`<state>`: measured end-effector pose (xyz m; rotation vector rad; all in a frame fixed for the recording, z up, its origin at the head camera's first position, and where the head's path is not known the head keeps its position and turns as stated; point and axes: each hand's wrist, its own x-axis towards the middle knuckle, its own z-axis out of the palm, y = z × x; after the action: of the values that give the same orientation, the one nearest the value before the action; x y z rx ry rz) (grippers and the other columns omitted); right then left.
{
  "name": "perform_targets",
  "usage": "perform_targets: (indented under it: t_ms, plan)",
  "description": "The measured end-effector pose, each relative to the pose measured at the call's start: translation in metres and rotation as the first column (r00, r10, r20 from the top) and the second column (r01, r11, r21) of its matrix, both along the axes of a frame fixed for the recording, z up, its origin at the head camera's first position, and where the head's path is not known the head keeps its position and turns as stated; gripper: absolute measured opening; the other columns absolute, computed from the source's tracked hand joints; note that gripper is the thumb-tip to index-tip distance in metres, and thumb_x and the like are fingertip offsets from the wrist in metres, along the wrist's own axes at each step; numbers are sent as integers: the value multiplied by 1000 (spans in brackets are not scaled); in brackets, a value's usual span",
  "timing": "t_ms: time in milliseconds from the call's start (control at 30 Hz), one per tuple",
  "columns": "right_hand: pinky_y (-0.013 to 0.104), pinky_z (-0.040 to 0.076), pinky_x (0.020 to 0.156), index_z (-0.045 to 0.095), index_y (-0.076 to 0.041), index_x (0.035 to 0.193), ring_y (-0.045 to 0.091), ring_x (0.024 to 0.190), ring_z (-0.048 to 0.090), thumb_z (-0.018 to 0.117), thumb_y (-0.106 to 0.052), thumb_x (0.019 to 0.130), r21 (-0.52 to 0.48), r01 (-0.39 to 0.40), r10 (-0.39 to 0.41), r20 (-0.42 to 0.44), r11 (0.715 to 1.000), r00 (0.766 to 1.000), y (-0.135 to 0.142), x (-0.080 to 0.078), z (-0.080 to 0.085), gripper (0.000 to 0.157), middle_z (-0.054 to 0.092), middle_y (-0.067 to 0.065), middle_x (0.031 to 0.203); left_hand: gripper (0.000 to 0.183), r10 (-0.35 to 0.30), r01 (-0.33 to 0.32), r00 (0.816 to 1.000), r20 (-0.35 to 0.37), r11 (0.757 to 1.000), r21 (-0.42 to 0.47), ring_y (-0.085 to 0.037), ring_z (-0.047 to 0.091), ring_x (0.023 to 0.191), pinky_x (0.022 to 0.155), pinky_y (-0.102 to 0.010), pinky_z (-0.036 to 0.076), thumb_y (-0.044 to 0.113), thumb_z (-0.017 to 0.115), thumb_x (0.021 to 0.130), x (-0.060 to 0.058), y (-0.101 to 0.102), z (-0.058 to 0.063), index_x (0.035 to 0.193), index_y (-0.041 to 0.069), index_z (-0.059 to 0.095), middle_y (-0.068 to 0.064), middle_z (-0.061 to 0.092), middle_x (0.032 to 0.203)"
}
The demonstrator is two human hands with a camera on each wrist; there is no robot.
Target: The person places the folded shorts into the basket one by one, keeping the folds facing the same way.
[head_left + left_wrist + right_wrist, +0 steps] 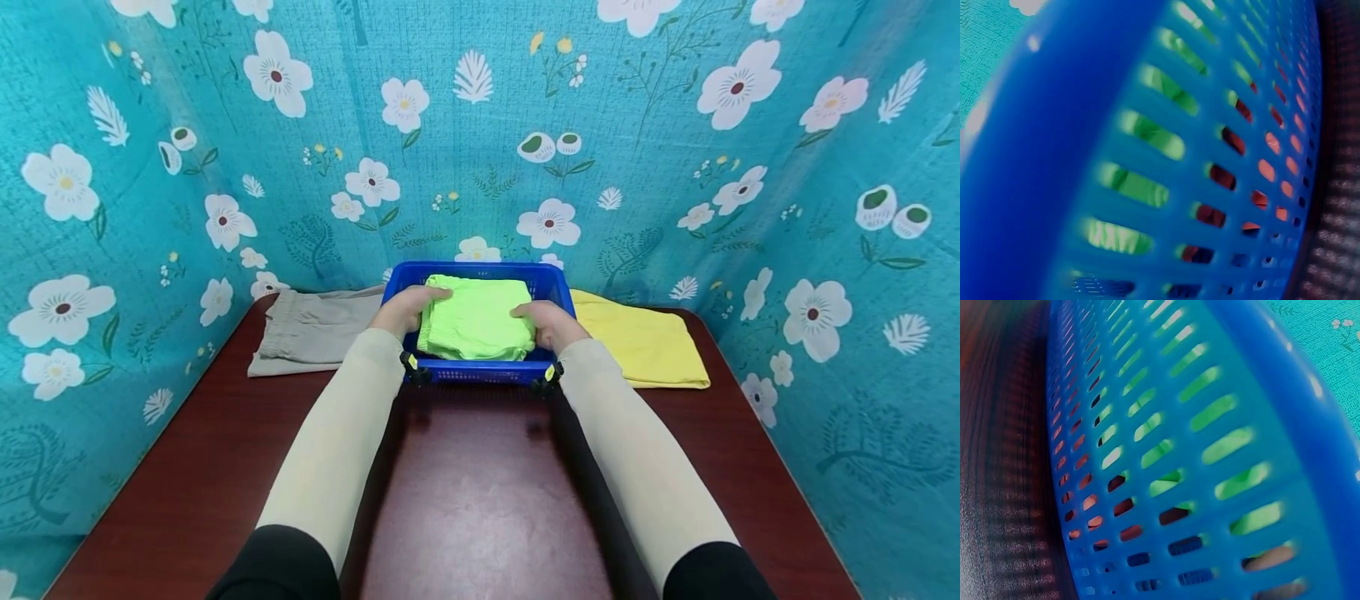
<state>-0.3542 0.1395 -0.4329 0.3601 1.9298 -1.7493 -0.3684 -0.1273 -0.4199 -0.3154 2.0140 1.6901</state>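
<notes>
Folded lime-green shorts (pixel 480 318), with a gathered waistband at the left edge, lie within the blue plastic basket (pixel 487 372). My left hand (pixel 408 310) holds their left side, thumb on top. On the opposite side my right hand (pixel 553 323) grips them the same way, its other fingers hidden beneath the cloth. Both wrists cross over the basket's near side. In the left wrist view the slotted basket wall (pixel 1204 140) fills the picture, with green cloth showing through. The right wrist view shows a similar basket wall (pixel 1147 394), again with green behind the slots.
A folded grey garment (pixel 315 329) with an elastic waistband lies left of the basket. To its right is a folded yellow garment (pixel 645 346). All stand at the back of a dark reddish-brown table (pixel 472 492), against a blue floral curtain (pixel 465 142).
</notes>
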Motion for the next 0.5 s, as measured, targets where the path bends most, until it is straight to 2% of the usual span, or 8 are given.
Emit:
perform_targets:
  t_ms: [233, 400, 500]
  plan:
    - [25, 45, 54, 51, -5, 132, 10, 50, 50, 62, -20, 92, 125, -17, 21, -31, 992, 999, 0, 2, -1, 44, 56, 0, 82, 90, -32, 32, 999, -1, 998, -55, -28, 5, 149, 118, -49, 19, 41, 66, 90, -1, -3, -5, 156, 16, 9, -4, 3, 162]
    - [25, 40, 53, 45, -8, 140, 9, 48, 40, 64, -24, 92, 200, -60, 69, -39, 978, 997, 1, 4, 0, 54, 52, 0, 106, 89, -59, 58, 998, -4, 993, -105, -28, 3, 149, 118, -50, 17, 44, 64, 90, -1, -4, -6, 156, 17, 10, -4, 3, 163]
    - [26, 32, 46, 39, -12, 146, 10, 44, 29, 65, -28, 91, 271, -86, 99, -33, 959, 995, 2, 4, 1, 63, 53, -2, 98, 89, -73, 72, 997, -8, 990, -124, -28, 3, 149, 118, -50, 16, 45, 63, 91, 0, -5, -7, 156, 17, 8, -4, 3, 163]
